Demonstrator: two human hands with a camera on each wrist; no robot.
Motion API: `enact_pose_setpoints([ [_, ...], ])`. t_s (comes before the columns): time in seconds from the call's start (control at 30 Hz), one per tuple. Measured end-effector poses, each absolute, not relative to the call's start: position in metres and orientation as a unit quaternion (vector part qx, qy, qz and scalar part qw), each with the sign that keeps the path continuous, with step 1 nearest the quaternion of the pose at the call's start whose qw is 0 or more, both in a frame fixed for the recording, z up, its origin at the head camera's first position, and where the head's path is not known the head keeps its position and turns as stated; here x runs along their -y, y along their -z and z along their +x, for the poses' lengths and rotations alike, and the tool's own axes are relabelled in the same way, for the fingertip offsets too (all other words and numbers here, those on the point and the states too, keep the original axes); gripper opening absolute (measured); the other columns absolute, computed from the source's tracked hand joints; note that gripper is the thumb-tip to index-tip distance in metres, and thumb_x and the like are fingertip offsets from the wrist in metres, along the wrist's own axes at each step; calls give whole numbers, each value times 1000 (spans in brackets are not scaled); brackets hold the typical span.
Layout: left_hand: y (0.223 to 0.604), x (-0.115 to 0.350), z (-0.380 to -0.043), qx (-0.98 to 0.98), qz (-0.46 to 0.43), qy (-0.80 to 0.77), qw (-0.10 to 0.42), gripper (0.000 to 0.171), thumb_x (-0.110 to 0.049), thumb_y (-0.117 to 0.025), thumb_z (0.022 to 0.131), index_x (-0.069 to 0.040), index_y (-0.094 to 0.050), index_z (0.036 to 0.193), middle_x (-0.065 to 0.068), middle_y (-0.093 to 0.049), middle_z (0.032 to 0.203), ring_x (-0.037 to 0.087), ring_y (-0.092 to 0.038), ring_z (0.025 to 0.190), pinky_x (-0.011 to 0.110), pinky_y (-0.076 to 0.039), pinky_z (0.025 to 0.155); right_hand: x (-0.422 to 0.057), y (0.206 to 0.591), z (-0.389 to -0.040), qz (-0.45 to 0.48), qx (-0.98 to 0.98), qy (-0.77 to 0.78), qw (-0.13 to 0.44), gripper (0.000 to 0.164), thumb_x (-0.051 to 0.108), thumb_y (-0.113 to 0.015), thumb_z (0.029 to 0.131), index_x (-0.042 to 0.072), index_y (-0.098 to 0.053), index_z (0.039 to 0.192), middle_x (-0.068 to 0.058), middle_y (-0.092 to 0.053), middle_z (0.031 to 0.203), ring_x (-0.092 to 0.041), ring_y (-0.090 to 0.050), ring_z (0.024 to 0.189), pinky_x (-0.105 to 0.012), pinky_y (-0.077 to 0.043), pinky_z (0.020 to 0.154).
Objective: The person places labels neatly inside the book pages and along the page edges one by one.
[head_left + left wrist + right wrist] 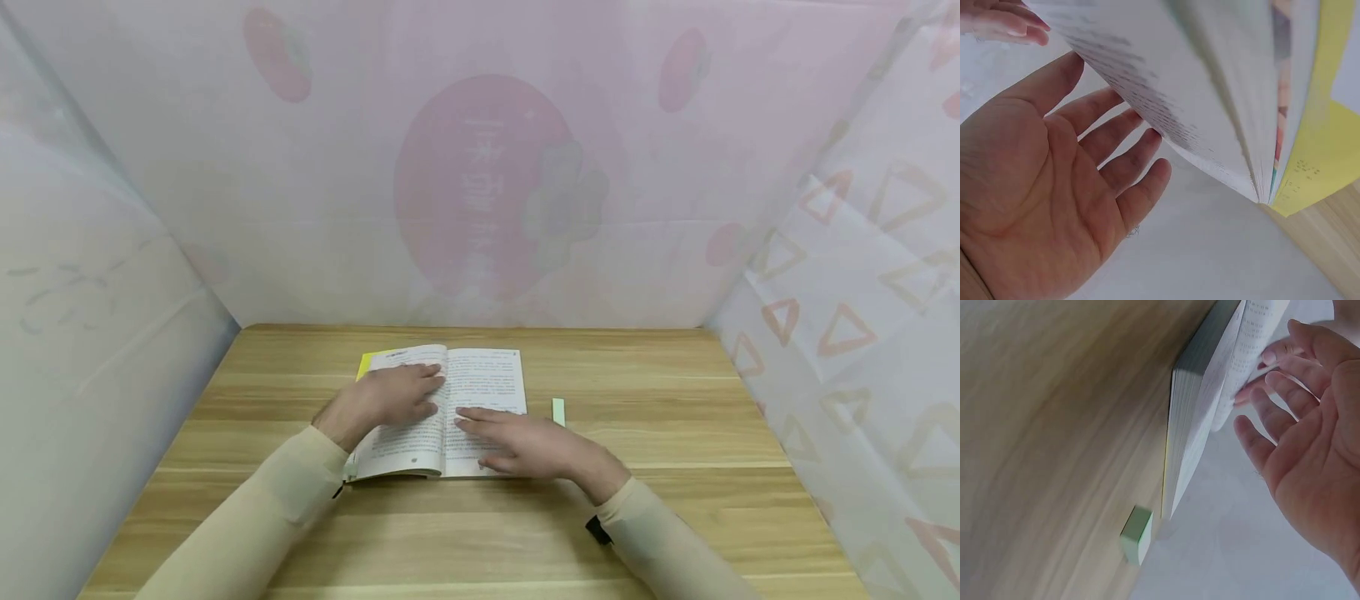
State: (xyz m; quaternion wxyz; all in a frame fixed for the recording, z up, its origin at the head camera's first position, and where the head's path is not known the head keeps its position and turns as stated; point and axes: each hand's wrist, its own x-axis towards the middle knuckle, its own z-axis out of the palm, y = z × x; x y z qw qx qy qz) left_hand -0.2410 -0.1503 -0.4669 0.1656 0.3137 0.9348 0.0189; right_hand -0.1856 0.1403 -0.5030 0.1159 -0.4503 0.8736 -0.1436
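Observation:
An open book (483, 375) with printed white pages and a yellow cover lies on the wooden table, its spine running away from the person. Over the left page rests the left hand (393, 396), fingers extended toward the gutter. The right hand (528, 442) lies across the lower part of the right page with straight fingers. In the left wrist view, the left hand's fingertips (1154, 134) are right at the page surface, and the yellow cover (1322, 162) shows beyond the page stack. From the right wrist, the right hand (1316, 431) appears with relaxed fingers close over the pages.
A small pale green block (558, 412) sits on the table (660, 400) just right of the book, near the right hand. Printed cloth walls (337, 208) enclose the table at the back and both sides.

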Motion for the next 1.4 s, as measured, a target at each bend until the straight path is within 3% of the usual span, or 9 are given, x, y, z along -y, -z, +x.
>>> enact_pose_setpoints([
  [0.3,474,152,-236,-941,304,-16,147,74,-46,-70,119,-4,-52,176,18,-46,188,42,-47,175,60,-44,142,-171,498,-193,-390,-890,194,134,67,24,-65,122,10,-42,183,-7,-37,194,-35,-46,176,-57,-46,141],
  [0.77,486,161,-234,-934,333,-50,120,73,-38,-73,117,1,-51,175,24,-44,188,48,-43,176,62,-40,143,-210,493,-204,-322,-919,200,112,64,20,-70,120,3,-49,178,-16,-46,188,-41,-45,176,-62,-43,142],
  [1.17,496,161,-228,-904,410,-88,82,38,-12,-72,117,-5,-75,154,21,-62,176,44,-53,170,60,-51,136,-229,493,-207,-298,-934,171,92,60,18,-75,116,-2,-58,170,-23,-54,181,-47,-53,169,-64,-46,139],
  [1.27,497,162,-227,-905,400,-101,102,43,-21,-72,118,-4,-72,158,21,-57,180,45,-47,174,61,-47,139,-231,496,-209,-288,-939,159,102,58,17,-75,116,-2,-60,168,-24,-56,179,-47,-56,167,-64,-47,138],
  [1.4,499,162,-226,-907,385,-107,136,65,-42,-75,117,-5,-63,168,20,-46,187,44,-36,180,62,-42,142,-233,499,-209,-282,-942,145,112,57,17,-77,115,-4,-62,165,-24,-60,175,-46,-59,164,-62,-49,137],
])
